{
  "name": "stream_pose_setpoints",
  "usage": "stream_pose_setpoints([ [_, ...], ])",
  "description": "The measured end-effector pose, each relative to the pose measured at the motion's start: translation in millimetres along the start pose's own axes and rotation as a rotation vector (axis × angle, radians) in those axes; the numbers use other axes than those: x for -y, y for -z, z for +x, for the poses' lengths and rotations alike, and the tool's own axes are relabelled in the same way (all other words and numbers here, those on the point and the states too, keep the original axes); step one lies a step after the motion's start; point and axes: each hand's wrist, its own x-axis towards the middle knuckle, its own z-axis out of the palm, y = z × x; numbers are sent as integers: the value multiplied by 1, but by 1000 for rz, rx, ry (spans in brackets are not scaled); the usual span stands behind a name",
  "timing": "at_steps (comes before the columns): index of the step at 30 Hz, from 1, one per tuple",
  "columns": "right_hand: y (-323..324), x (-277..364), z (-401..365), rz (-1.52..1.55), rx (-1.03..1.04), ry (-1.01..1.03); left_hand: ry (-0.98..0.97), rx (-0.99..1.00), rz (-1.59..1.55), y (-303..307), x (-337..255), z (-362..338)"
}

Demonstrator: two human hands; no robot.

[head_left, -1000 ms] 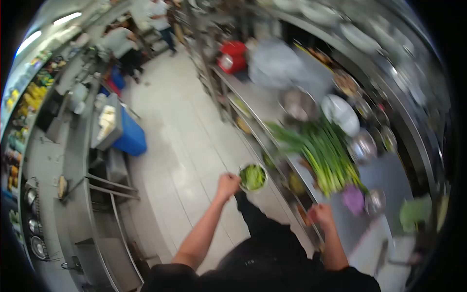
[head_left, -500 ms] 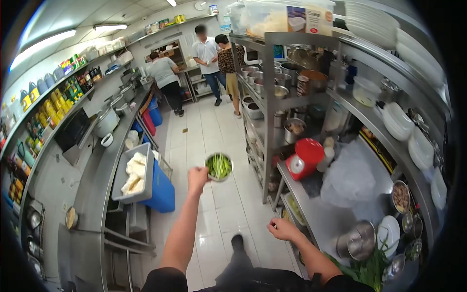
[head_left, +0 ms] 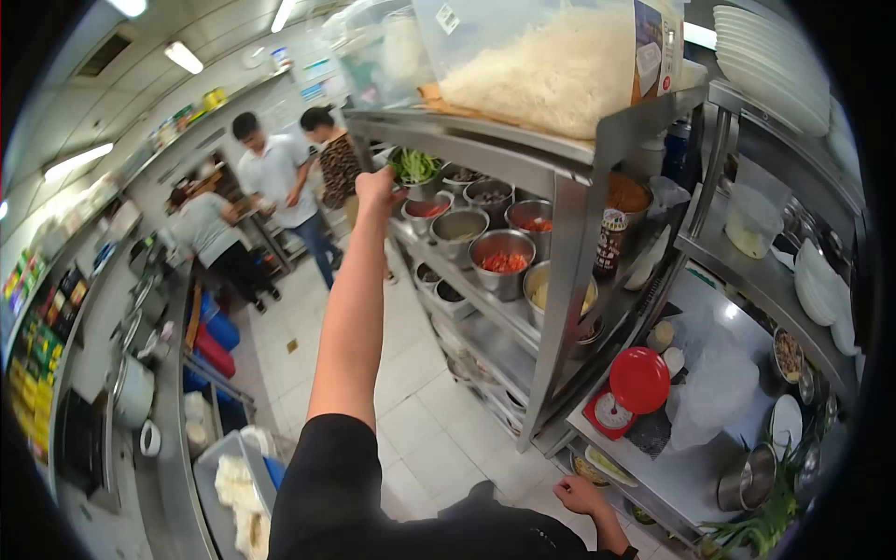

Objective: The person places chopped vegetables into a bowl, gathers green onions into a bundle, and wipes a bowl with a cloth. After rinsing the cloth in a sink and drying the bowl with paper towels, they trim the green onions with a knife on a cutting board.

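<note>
My left hand (head_left: 377, 193) reaches far forward, closed on the rim of a metal bowl of cut green vegetables (head_left: 414, 166). The bowl is at the upper level of a steel rack (head_left: 560, 252), among several metal pots; whether it rests on the shelf is hidden. Close to it are a pot of red food (head_left: 427, 209) and a pot of pale liquid (head_left: 460, 227). A pot of chopped red pieces (head_left: 502, 262) stands nearer to me. Low at the right, my right hand (head_left: 581, 496) hangs with fingers curled and nothing visible in them, beside the steel table.
A red scale (head_left: 638, 381) and a clear plastic bag (head_left: 714, 397) are on the steel table (head_left: 686, 481) at right. A grey tub (head_left: 207, 481) stands at lower left. Three people are at the back, one in a white shirt (head_left: 280, 177). Clear bins top the rack.
My left hand has carried the bowl of greens from over the aisle up and forward to the rack. The view has turned right and come closer to the rack. My right hand has lowered.
</note>
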Motion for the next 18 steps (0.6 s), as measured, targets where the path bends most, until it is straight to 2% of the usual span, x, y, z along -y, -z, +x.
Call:
stream_pose_setpoints([
  [2,-2,11,0,73,-117,-141,76,52,-30,-16,12,45],
  [7,-21,8,-21,143,-326,-330,199,18,-33,-26,96,157],
  [11,-42,4,-50,216,-473,-494,253,-9,-51,-19,103,144],
  [13,-62,-12,-63,265,-507,-518,291,155,-36,2,167,217],
  [15,-77,-15,-79,244,-562,-564,321,-4,-167,11,174,208],
  [18,-102,-33,-105,213,-513,-633,345,108,1,56,140,154],
])
